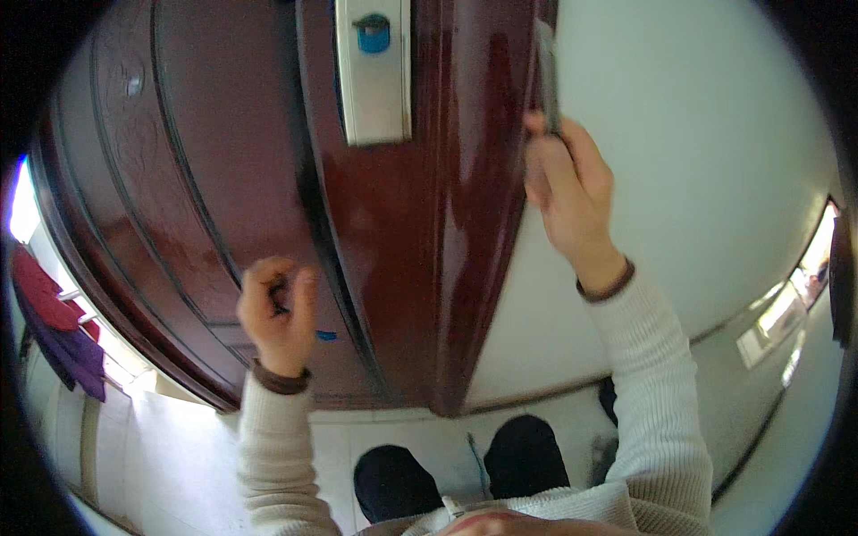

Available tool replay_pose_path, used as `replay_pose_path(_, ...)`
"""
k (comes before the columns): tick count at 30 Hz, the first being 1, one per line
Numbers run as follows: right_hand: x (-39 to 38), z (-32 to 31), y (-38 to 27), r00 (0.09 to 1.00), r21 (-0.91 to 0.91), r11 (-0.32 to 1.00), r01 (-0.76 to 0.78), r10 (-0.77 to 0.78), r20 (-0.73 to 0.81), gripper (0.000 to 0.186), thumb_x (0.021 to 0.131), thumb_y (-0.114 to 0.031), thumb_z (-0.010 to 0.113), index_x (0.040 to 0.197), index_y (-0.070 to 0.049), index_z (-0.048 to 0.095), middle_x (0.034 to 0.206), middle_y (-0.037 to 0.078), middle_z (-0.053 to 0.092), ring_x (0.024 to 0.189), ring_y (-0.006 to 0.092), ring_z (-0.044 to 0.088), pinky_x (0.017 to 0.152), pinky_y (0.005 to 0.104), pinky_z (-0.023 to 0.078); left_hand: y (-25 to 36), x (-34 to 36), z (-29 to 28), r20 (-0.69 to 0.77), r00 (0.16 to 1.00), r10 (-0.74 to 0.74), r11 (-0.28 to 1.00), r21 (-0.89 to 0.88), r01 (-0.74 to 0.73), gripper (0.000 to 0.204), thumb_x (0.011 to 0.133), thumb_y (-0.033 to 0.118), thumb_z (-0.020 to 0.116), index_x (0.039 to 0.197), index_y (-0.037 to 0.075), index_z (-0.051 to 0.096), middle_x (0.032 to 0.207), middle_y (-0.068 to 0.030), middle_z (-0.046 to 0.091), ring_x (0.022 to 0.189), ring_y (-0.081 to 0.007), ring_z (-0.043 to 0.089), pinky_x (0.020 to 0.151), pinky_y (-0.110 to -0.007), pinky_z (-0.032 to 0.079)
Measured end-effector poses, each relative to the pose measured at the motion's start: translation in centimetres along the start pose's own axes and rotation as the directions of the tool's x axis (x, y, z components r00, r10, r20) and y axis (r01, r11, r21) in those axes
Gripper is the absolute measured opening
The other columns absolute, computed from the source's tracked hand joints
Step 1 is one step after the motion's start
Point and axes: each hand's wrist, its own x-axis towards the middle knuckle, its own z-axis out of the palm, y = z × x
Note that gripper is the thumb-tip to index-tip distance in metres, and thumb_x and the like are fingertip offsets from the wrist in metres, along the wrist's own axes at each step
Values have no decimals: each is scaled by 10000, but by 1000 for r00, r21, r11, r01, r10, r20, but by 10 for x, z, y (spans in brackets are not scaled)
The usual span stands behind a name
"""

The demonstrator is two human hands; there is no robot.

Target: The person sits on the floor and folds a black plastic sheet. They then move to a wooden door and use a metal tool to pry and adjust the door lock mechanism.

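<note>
My right hand is raised beside the dark red door frame, its fingers wrapped round a thin, flat grey tool. That tool points upward along the frame's edge where it meets the white wall; motion blur hides its exact kind. Lower down, my left hand hovers in front of the dark red door. Its fingers are curled round something small and dark that I cannot make out. Above, between my hands, sits a silvery lock plate with a blue-covered knob.
The white wall rises on the right. A small blue piece shows by the door near my left hand. Red and purple cloths hang at the far left. A thin bluish strip lies on the pale tiled floor between my dark-clad legs.
</note>
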Motion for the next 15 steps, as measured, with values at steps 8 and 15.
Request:
replay_pose_path(8, 55, -8, -52, 957, 155, 969, -194, 152, 247, 223, 945, -87, 438, 1117, 26, 523, 723, -2, 501, 579, 41, 406, 499, 196, 350, 36, 249, -49, -5, 973, 230, 966, 125, -228, 192, 837, 99, 641, 983, -14, 589, 782, -28, 547, 628, -78, 442, 549, -215, 342)
replay_pose_path(15, 103, 5, -85, 722, 261, 678, -687, 598, 348, 225, 964, -100, 409, 1156, -1, 471, 794, 15, 523, 656, 63, 444, 578, 208, 402, 48, 391, 26, 490, 862, 130, 968, 124, -216, 261, 716, 91, 703, 968, 88, 633, 837, -90, 620, 736, -273, 597, 622, -340, 460)
